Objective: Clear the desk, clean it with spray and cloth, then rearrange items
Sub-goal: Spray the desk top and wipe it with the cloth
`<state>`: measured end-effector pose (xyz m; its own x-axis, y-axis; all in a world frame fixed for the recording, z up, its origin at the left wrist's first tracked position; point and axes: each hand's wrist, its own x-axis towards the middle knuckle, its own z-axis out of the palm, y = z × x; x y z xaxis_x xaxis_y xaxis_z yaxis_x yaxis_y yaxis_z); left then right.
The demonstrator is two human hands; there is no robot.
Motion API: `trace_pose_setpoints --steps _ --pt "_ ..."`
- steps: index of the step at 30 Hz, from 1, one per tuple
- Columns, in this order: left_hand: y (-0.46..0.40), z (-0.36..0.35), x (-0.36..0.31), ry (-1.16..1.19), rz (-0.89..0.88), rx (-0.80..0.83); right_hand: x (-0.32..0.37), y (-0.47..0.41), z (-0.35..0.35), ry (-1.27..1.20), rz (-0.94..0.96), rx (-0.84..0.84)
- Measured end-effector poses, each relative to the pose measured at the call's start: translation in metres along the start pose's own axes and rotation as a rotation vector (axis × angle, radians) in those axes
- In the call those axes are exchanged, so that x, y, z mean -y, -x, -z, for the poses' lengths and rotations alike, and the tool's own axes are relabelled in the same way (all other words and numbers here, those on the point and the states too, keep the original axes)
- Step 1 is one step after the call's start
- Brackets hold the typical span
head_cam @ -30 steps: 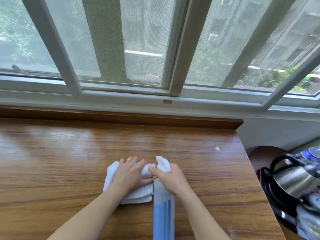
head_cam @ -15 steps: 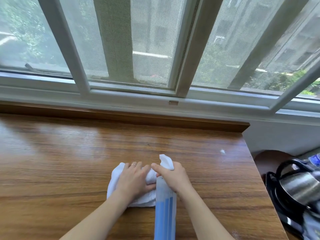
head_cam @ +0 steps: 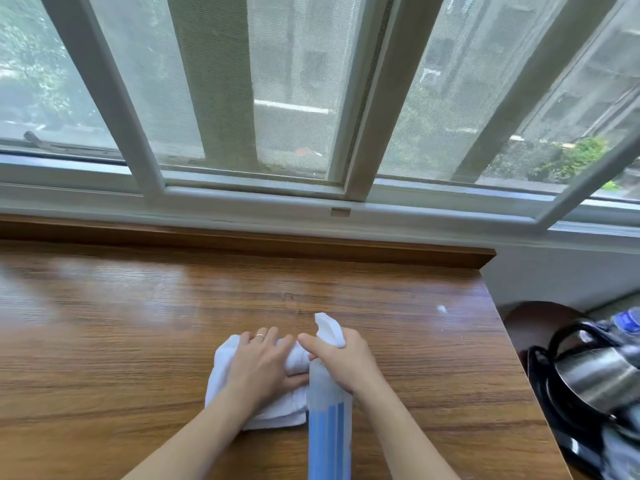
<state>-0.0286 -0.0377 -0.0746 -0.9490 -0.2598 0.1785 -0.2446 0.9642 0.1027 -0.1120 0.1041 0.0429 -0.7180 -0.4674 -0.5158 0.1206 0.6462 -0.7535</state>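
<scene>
Head view: left hand (head_cam: 258, 367) lies flat, fingers straight, pressing the cloth (head_cam: 227, 386) onto the desk (head_cam: 104, 341). Just right of it, touching at the fingertips, right hand (head_cam: 341, 360) wraps the bottle (head_cam: 329, 424) at the neck, nozzle aimed away toward the window (head_cam: 311, 98). A white speck (head_cam: 441, 309) sits well right of that grip; a kettle (head_cam: 595, 379) stands off the desk edge. Looks like the cleaning step, spray about to go down. Next: squeeze the trigger over bare wood, then wipe with the cloth.
</scene>
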Motion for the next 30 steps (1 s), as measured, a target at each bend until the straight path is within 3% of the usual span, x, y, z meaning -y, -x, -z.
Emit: trace_pose_setpoints --steps 18,22,30 --pt "-0.105 -0.004 0.03 -0.097 0.076 0.147 0.011 -0.007 0.01 -0.029 0.036 0.045" --pt "-0.101 -0.005 0.026 -0.111 0.133 0.096 0.01 -0.004 0.012 -0.031 0.037 0.054" --pt "-0.077 0.001 0.016 -0.049 0.153 0.16 0.007 -0.002 0.015 -0.038 0.047 0.041"
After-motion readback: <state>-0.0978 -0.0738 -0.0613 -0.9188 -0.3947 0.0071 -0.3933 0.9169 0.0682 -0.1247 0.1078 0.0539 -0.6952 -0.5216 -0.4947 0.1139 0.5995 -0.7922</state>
